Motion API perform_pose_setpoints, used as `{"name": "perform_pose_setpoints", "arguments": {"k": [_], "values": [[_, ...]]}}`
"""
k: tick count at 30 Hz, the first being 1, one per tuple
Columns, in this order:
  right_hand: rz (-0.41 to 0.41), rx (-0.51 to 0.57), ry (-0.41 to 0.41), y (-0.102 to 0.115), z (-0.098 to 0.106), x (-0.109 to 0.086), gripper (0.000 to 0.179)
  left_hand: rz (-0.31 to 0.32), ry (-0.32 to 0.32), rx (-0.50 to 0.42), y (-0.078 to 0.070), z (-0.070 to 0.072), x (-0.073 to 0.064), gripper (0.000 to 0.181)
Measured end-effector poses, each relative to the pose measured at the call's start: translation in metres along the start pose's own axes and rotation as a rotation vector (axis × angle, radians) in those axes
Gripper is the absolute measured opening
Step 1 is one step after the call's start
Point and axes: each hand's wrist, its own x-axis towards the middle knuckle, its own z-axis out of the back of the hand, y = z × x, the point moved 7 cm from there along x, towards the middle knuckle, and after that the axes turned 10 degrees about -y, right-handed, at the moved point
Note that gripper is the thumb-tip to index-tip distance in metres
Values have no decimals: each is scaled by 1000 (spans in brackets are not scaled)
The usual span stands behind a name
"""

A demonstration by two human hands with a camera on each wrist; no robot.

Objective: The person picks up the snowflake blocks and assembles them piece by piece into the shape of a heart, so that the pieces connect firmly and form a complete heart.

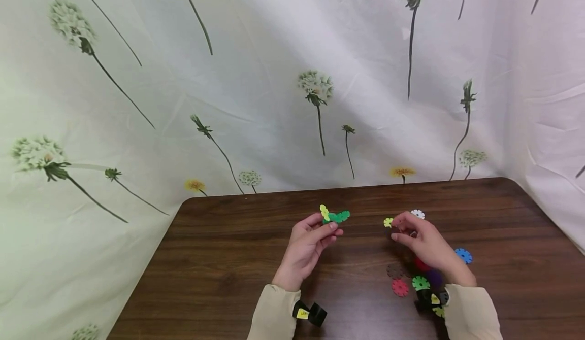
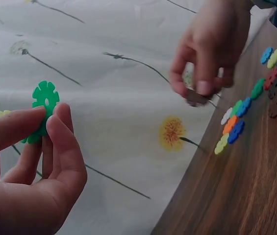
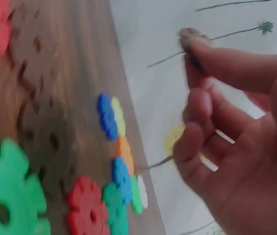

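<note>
While the left hand (image 1: 305, 246) pinches joined green and yellow notched plastic discs (image 1: 340, 216), the right hand (image 1: 428, 244) pinches a brown notched plastic disc (image 2: 195, 98) farther right.

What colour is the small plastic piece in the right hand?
Brown; the small brown plastic piece in the right hand shows best in the left wrist view.

On the left, the tabletop (image 1: 196, 259) gives free passage. On the right, notched discs (image 1: 399, 287) lie below and around the right hand (image 1: 429, 246); beyond the far edge, the cloth (image 1: 274, 101) closes the way.
</note>
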Motion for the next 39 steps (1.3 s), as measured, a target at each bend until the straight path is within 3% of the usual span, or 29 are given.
{"name": "perform_pose_setpoints", "arguments": {"k": [7, 13, 22, 30, 39], "values": [[17, 130, -53, 14, 2, 2, 18, 8, -6, 2, 1, 0, -1, 17], [23, 167, -79, 22, 4, 2, 19, 9, -14, 0, 2, 0, -1, 13], [29, 231, -190, 38, 9, 2, 22, -8, -34, 43, 2, 0, 1, 12], [86, 326, -165, 53, 4, 2, 13, -26, -51, 106, 2, 2, 1, 11], [40, 362, -124, 58, -6, 2, 17, -50, -53, 162, 4, 2, 2, 12]]}}
